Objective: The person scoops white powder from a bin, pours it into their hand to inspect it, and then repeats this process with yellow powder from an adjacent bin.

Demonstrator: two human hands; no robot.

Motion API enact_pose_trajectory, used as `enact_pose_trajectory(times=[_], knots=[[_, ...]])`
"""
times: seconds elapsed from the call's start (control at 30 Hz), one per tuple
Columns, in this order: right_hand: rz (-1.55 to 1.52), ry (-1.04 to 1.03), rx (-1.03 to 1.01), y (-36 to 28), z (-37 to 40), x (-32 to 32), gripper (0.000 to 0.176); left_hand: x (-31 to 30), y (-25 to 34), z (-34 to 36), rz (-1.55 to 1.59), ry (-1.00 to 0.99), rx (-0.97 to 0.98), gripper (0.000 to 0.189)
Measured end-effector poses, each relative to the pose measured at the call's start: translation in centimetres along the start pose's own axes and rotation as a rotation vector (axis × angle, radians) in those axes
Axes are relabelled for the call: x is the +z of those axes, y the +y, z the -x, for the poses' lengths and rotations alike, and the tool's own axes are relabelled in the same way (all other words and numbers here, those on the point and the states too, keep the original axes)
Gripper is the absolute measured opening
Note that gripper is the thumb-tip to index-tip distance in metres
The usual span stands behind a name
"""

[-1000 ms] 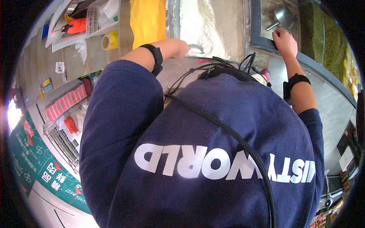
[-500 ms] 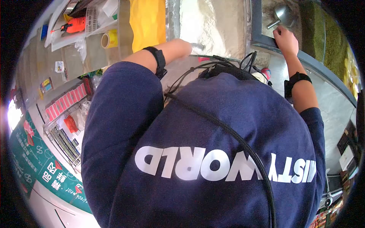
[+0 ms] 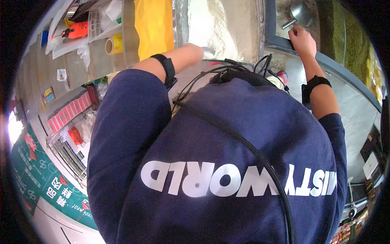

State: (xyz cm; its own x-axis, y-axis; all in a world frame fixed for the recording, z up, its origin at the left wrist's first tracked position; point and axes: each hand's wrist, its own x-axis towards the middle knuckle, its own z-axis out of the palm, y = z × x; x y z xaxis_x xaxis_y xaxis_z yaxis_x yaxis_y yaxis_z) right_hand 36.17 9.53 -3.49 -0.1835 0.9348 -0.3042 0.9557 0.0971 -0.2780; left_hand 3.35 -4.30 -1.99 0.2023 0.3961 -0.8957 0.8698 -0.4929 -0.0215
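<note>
Left hand [image 3: 194,53] is placed at a grey object [image 3: 209,51] in the powder [image 3: 233,24]; its grip cannot be told, the fingers being hidden. Right of the powder, right hand [image 3: 303,42] is curled closed at the frame [image 3: 271,30], seemingly braced, the scoop [image 3: 299,15] being just beyond. Left of it, a yellow sheet [image 3: 153,30] is noted; nearside, a cable [image 3: 243,141] is slung.

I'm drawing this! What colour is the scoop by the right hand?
The scoop is shiny silver-grey, best seen in the head view.
</note>
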Motion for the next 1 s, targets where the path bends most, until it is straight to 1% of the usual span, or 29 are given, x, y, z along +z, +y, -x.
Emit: enact_pose_trajectory(times=[0.07,0.17,0.27,0.37,0.47,0.57,0.67,0.77,0.8,0.87,0.97,1.0], knots=[[0.013,-0.006,0.001,-0.1,0.0,-0.2,0.035,-0.7,-0.3,1.1,0.064,-0.030,0.003,0.016],[0.005,-0.016,0.007,0.1,0.1,0.0,0.035,-0.1,-0.8,0.6,0.041,-0.030,0.079,0.016],[0.006,-0.012,-0.008,0.2,-0.4,0.5,0.035,-0.5,0.1,0.4,-0.004,-0.012,0.013,0.017],[0.012,-0.015,0.005,0.3,-0.1,0.2,0.035,0.0,-0.7,0.5,0.056,-0.024,0.015,0.016],[-0.005,-0.002,0.012,-0.1,0.2,0.1,0.033,-0.8,0.4,0.1,-0.003,-0.060,0.004,0.016],[0.018,-0.003,-0.007,0.2,0.0,-0.2,0.034,-1.5,-0.1,2.0,0.008,-0.020,0.060,0.015],[0.014,-0.001,-0.010,0.1,0.2,-0.2,0.035,-1.0,-0.1,1.2,0.036,0.025,0.066,0.015],[0.009,0.015,-0.010,0.0,0.1,-0.1,0.036,-1.6,0.3,0.7,-0.048,-0.062,0.046,0.015],[0.012,0.018,-0.008,0.1,0.0,0.0,0.036,-1.3,0.1,0.7,-0.037,-0.051,0.033,0.016],[0.017,0.013,-0.006,0.1,-0.1,-0.1,0.036,-0.3,-0.4,0.3,-0.021,-0.027,0.009,0.024],[0.019,0.007,-0.005,0.3,-0.3,0.3,0.036,0.4,-0.3,-0.6,-0.084,0.002,0.017,0.025],[0.017,0.008,0.000,0.4,-0.4,0.4,0.037,0.6,-0.5,-0.6,-0.052,0.000,0.024,0.020]])
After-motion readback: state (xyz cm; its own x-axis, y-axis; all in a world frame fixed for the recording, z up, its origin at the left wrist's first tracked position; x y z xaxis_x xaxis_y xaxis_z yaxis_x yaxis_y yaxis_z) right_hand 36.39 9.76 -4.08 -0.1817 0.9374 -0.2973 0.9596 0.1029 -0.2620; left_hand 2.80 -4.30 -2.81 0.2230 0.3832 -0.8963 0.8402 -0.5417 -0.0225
